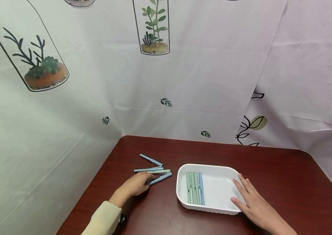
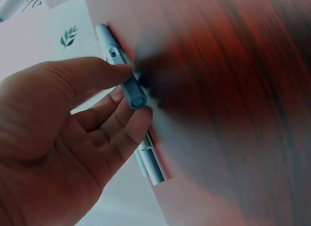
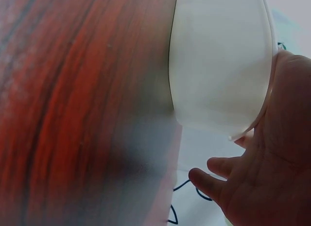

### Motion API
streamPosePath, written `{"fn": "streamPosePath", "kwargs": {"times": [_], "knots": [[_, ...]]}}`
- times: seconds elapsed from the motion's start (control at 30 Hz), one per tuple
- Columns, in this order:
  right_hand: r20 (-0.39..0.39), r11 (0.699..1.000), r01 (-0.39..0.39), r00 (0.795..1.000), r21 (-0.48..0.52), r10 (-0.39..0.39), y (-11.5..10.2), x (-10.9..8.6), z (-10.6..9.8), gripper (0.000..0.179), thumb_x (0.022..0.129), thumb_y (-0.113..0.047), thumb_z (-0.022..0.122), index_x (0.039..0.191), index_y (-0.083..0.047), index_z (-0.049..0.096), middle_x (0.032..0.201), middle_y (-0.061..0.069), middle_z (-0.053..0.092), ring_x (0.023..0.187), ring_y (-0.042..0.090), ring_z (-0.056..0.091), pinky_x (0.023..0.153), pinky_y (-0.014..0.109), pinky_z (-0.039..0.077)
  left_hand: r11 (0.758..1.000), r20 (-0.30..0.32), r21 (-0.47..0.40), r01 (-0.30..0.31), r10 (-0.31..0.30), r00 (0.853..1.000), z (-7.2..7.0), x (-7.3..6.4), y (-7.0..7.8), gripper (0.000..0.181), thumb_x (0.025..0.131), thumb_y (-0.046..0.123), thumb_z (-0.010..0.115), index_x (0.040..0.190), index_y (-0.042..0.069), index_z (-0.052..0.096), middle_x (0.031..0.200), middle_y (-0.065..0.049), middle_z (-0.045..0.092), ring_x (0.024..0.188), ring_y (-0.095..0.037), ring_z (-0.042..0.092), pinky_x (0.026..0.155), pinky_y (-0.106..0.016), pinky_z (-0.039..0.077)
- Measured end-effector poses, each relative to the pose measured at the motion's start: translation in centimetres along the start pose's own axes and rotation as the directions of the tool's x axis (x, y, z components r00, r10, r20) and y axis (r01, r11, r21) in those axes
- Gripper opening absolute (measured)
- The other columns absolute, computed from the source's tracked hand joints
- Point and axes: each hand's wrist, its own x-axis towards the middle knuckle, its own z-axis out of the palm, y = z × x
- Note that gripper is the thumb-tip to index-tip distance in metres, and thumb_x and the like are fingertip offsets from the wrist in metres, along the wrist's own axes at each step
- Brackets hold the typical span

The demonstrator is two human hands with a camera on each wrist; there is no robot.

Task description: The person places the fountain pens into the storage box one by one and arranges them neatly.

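Observation:
My left hand (image 1: 136, 184) pinches a blue pen (image 1: 163, 177) by its near end, left of the tray. In the left wrist view the thumb lies across that pen (image 2: 109, 39), with fingertips on its other side. Just beyond lie a green pen (image 1: 166, 171), partly hidden by the hand, and two more blue pens, one crosswise (image 1: 142, 170) and one slanted (image 1: 148, 158). The right hand (image 1: 254, 204), fingers spread and fairly straight, rests on the right rim of the white tray (image 1: 218, 186). Three green pens (image 1: 193, 189) and a blue pen (image 1: 201, 189) lie side by side inside it.
The dark red wooden table (image 1: 160, 215) ends at a back edge against a pale cloth wall (image 1: 201, 81) printed with plants. Another stretch of cloth (image 1: 51, 140) closes off the left side.

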Motion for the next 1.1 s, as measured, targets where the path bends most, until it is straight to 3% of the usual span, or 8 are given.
{"fn": "streamPosePath", "kwargs": {"times": [0.3,0.5,0.67,0.77,0.87,0.97,1.03,1.1], "knots": [[0.005,1.0,-0.003,1.0,0.01,0.003,0.0,0.0,-0.1,0.067,0.097,-0.039,0.067,0.154,-0.011,0.044,0.169,0.006,0.019,0.142,0.052,0.032,0.104,0.07,0.035,0.998,0.08,-0.031,0.046,-0.044,0.996,-0.4,-0.3,0.9,0.021,0.082,0.003,0.068,0.103,0.004,0.074,0.096,-0.004,0.069,0.096,-0.023,0.063,0.082,-0.04,0.052],[-0.011,1.0,-0.007,1.0,0.002,0.007,-0.1,0.0,-0.1,0.066,0.098,-0.039,0.066,0.154,-0.012,0.044,0.169,0.004,0.019,0.143,0.051,0.033,0.12,0.052,0.023,0.992,0.117,-0.099,0.082,-0.07,0.991,-0.8,-0.4,1.4,0.019,0.083,0.003,0.07,0.102,0.005,0.072,0.088,0.001,0.067,0.081,-0.014,0.058,0.073,-0.034,0.05],[-0.001,1.0,-0.01,1.0,0.019,0.01,0.0,0.0,-0.1,0.067,0.098,-0.039,0.067,0.154,-0.012,0.043,0.169,0.004,0.018,0.144,0.05,0.031,0.105,0.069,0.035,0.978,0.114,-0.196,0.074,-0.052,0.992,-1.1,-0.9,1.8,0.015,0.087,0.003,0.072,0.101,0.005,0.07,0.085,0.003,0.067,0.078,-0.011,0.059,0.071,-0.031,0.05],[-0.002,1.0,-0.008,1.0,0.018,0.008,0.0,0.0,0.0,0.067,0.098,-0.038,0.067,0.154,-0.012,0.043,0.169,0.003,0.017,0.144,0.05,0.031,0.107,0.067,0.034,0.96,0.104,-0.268,0.077,-0.05,0.993,-1.0,-1.4,1.9,0.017,0.089,0.005,0.075,0.105,0.006,0.07,0.088,0.002,0.07,0.081,-0.012,0.063,0.072,-0.03,0.051],[-0.014,1.0,-0.004,1.0,0.005,0.004,-0.1,-0.1,0.1,0.067,0.098,-0.038,0.067,0.154,-0.012,0.043,0.169,0.002,0.018,0.144,0.049,0.032,0.122,0.046,0.02,0.934,0.071,-0.349,0.076,-0.054,0.996,-0.8,-2.0,2.0,0.023,0.087,0.006,0.078,0.108,0.004,0.07,0.087,0.002,0.07,0.077,-0.01,0.063,0.068,-0.027,0.05],[-0.02,1.0,0.001,1.0,-0.003,-0.001,-0.2,-0.1,0.1,0.066,0.097,-0.038,0.067,0.154,-0.012,0.044,0.169,0.003,0.019,0.144,0.048,0.033,0.116,0.018,0.003,0.882,0.046,-0.463,0.085,-0.072,0.996,-0.7,-2.4,2.2,0.031,0.085,0.005,0.08,0.113,0.0,0.069,0.084,0.0,0.068,0.068,-0.008,0.062,0.061,-0.024,0.051],[-0.013,1.0,-0.002,1.0,-0.002,0.002,-0.2,-0.1,0.0,0.067,0.097,-0.039,0.067,0.154,-0.012,0.044,0.169,0.004,0.019,0.144,0.048,0.033,0.12,0.023,0.006,0.827,0.035,-0.555,0.093,-0.088,0.995,-0.6,-2.6,2.4,0.036,0.083,0.004,0.081,0.116,-0.003,0.067,0.084,-0.002,0.067,0.065,-0.009,0.062,0.058,-0.024,0.052],[0.003,1.0,-0.008,1.0,0.003,0.008,-0.2,0.0,-0.2,0.067,0.097,-0.04,0.067,0.154,-0.011,0.044,0.169,0.005,0.019,0.144,0.049,0.032,0.123,0.045,0.02,0.766,0.02,-0.637,0.091,-0.101,0.995,-0.6,-2.6,2.7,0.041,0.083,0.004,0.081,0.12,-0.006,0.065,0.085,-0.004,0.066,0.065,-0.01,0.062,0.057,-0.025,0.054]]}}
